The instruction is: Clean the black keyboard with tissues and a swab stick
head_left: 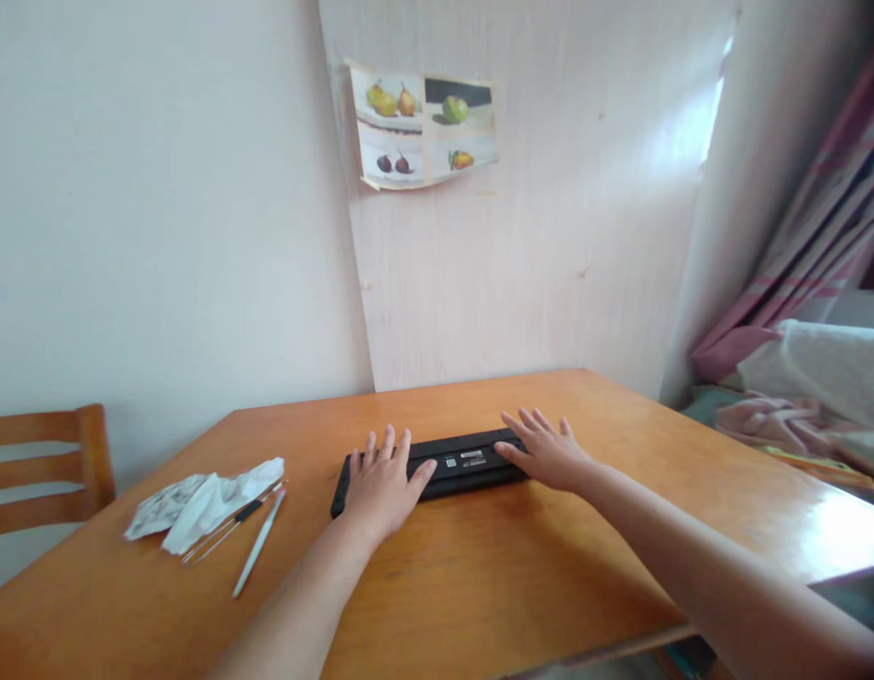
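A black keyboard [437, 479] lies face down on the wooden table, its underside with small labels turned up. Over its left end is my left hand [384, 482], fingers spread and palm down. My right hand [548, 452] is at the right end, also with fingers spread. Both hands seem to rest on the keyboard or hover just above it; which one I cannot tell. Neither is wrapped around anything.
Left on the table [408, 604] lie crumpled white tissues [220, 498], thin metal tools with a dark part [247, 511] and a white pen-like stick [259, 545]. A wooden chair [93, 463] stands at far left. Fruit pictures [423, 132] hang on the wall behind.
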Demonstrator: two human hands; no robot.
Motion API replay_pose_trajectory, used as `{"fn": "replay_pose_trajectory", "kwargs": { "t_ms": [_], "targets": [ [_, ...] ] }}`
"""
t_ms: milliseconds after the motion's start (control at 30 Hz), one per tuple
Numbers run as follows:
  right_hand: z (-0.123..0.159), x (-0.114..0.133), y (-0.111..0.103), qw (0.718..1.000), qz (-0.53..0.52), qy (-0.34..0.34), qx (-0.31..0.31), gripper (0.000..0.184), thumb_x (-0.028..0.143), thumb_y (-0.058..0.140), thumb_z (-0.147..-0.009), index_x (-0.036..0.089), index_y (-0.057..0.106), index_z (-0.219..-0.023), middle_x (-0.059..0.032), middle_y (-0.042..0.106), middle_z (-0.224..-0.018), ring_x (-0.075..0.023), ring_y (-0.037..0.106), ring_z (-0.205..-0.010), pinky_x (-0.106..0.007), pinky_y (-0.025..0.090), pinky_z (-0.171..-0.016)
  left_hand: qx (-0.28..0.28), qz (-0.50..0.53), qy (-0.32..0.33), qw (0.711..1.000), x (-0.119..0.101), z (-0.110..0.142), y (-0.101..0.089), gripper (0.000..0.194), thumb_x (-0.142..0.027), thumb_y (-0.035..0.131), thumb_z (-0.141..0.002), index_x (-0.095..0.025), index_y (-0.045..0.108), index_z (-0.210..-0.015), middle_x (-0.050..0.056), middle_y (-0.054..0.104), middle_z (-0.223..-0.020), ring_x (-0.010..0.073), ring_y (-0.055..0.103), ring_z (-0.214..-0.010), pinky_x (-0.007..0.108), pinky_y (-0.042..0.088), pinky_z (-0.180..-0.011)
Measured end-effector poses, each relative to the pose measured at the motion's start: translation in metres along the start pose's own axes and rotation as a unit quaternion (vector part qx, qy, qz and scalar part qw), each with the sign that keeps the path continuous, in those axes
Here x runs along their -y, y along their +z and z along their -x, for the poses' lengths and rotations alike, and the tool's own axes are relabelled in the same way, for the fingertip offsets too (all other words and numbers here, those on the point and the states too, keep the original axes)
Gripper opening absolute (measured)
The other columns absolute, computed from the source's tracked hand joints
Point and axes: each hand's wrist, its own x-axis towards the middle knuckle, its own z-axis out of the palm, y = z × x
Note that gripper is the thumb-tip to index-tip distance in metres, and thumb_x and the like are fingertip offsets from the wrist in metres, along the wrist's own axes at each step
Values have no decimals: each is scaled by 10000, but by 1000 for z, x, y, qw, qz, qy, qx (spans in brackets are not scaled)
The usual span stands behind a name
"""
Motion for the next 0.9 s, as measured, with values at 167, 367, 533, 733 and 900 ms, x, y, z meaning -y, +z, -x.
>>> {"fn": "replay_pose_trajectory", "kwargs": {
  "t_ms": [167, 367, 533, 733, 900],
  "targets": [
    [11, 38, 0, 988, -39, -142, 37, 822, 780, 299, -898, 319, 275, -1578, -108, 157, -1659, -364, 96, -1518, -667, 93, -1152, 60, 15, 113, 992, -24, 6, 0, 843, -751, 246, -892, -251, 299, -1569, 97, 165, -1654, 341, 101, -1528, 592, 104, -1192],
    [5, 20, -10, 993, -84, -82, -12, 785, 723, 272, -942, 271, 276, -1584, -123, 205, -1647, -345, 153, -1512, -605, 186, -1166, -9, 32, 88, 996, -6, 10, -7, 811, -697, 280, -922, -214, 280, -1574, 125, 179, -1650, 348, 115, -1525, 595, 99, -1190],
    [4, -17, 1, 996, -66, -24, 47, 843, 734, 461, -870, 236, 383, -1545, -143, 235, -1635, -380, 127, -1509, -583, 157, -1187, 88, 52, 105, 989, 15, 16, -12, 763, -639, 444, -887, -220, 402, -1523, 142, 275, -1618, 340, 198, -1508, 547, 170, -1191],
    [12, -60, 0, 988, -152, -20, -8, 920, 717, 549, -828, 187, 358, -1556, -158, 365, -1578, -340, 291, -1472, -467, 260, -1189, 6, 68, 40, 997, 49, 22, -21, 808, -587, 471, -868, -137, 370, -1532, 172, 274, -1621, 296, 224, -1507, 438, 216, -1201],
    [20, -77, -3, 983, -177, -31, 27, 838, 536, 667, -790, 172, 438, -1510, -143, 545, -1452, -336, 520, -1314, -444, 388, -1104, 30, 87, -47, 995, 82, 31, -14, 924, -561, 572, -783, -57, 345, -1523, 215, 362, -1572, 305, 336, -1464, 400, 284, -1177]
  ]
}}
